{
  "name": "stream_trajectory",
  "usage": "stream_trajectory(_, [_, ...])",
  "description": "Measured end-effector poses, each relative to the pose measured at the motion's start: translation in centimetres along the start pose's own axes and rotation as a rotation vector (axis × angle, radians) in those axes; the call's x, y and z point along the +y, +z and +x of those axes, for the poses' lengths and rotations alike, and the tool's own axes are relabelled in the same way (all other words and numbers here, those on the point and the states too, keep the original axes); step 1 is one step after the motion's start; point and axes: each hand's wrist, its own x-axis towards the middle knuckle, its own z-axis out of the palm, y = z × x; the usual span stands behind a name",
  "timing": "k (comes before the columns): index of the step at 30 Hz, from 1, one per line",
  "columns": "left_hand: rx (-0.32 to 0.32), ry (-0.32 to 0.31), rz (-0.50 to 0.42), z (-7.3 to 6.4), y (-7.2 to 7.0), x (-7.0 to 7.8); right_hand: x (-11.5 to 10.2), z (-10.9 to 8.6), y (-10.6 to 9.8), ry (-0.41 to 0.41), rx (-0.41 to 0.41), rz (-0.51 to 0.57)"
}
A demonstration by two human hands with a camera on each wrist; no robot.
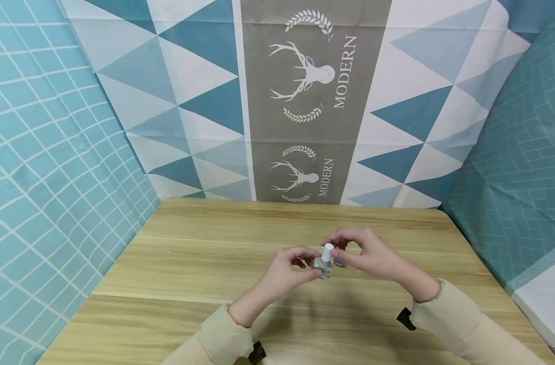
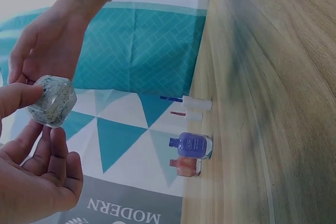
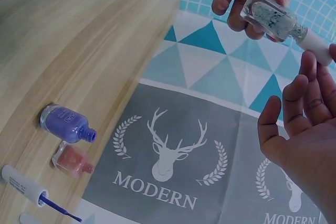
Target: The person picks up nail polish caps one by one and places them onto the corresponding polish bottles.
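Above the table, my left hand (image 1: 286,271) grips the glass body of a nail polish bottle (image 3: 273,17) with white-and-dark speckled polish. Its tall white cap (image 1: 327,252) is on the neck, and my right hand (image 1: 373,253) pinches that cap between thumb and fingers. In the right wrist view the bottle is tilted, cap end toward my right hand (image 3: 310,114). From the left wrist, the speckled bottle (image 2: 52,100) shows mostly its base, hiding the cap behind it.
A purple nail polish bottle (image 3: 65,121) and a coral one (image 3: 72,159) stand uncapped on the wooden table (image 1: 190,274). Near them stand a white cap (image 3: 26,186) with a purple brush and a second white cap (image 2: 194,115) with a reddish brush. Patterned cloth (image 1: 204,96) hangs behind.
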Motion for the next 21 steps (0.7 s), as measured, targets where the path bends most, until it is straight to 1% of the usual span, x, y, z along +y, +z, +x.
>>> stream_trajectory(7, [0.018,-0.032,0.005,0.18,0.11,-0.09,0.28,-0.01,0.22,0.063,0.006,0.021])
stream_trajectory(15, [0.048,-0.04,-0.005,0.22,0.1,-0.08,0.3,0.21,0.4,0.066,0.017,0.017])
stream_trajectory(21, [0.06,-0.052,-0.012,0.22,0.02,-0.09,0.46,0.4,0.66,0.098,0.043,0.012])
